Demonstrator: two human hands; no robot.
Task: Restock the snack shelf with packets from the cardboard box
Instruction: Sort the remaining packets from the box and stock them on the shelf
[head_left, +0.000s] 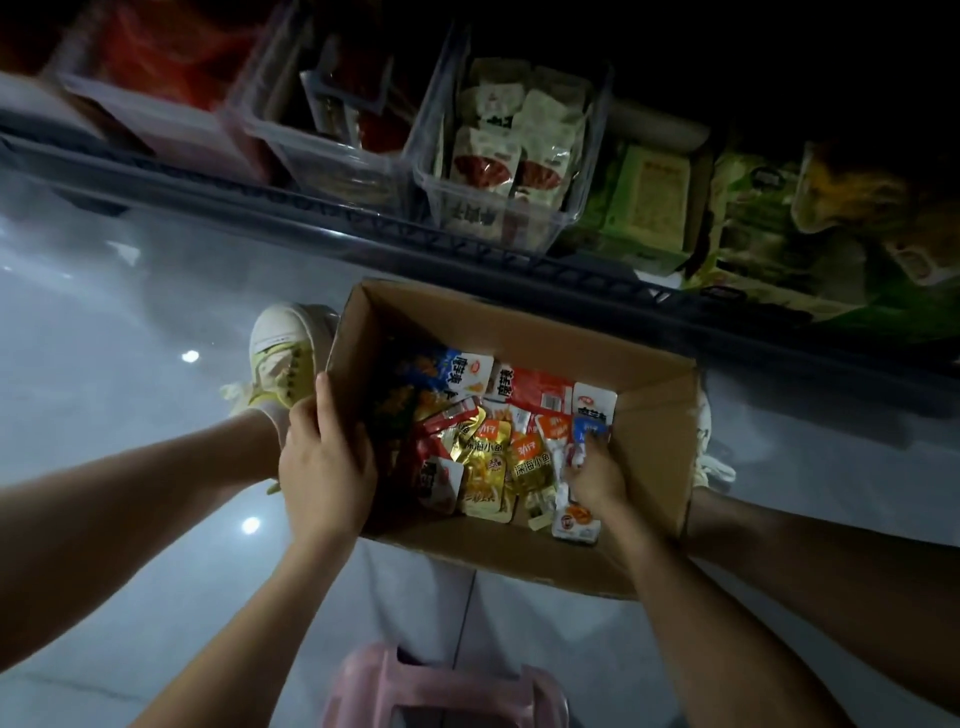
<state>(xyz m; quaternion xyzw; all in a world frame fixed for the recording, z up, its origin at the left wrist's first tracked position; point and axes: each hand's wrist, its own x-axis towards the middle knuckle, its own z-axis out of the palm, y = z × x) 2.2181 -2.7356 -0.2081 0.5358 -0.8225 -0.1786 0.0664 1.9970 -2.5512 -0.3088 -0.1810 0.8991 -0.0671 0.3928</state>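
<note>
Gripping box (519, 327) edge with left hand (324, 467). Reaching among packets (524, 462) with right hand (597, 475); cannot tell its grip.

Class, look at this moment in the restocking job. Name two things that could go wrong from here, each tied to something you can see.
1. The right hand digs among loose, mixed packets in the cardboard box, so it may lift the wrong kind or drop some.
2. The clear bin on the shelf already looks nearly full; added packets could slide over its rim.
</note>
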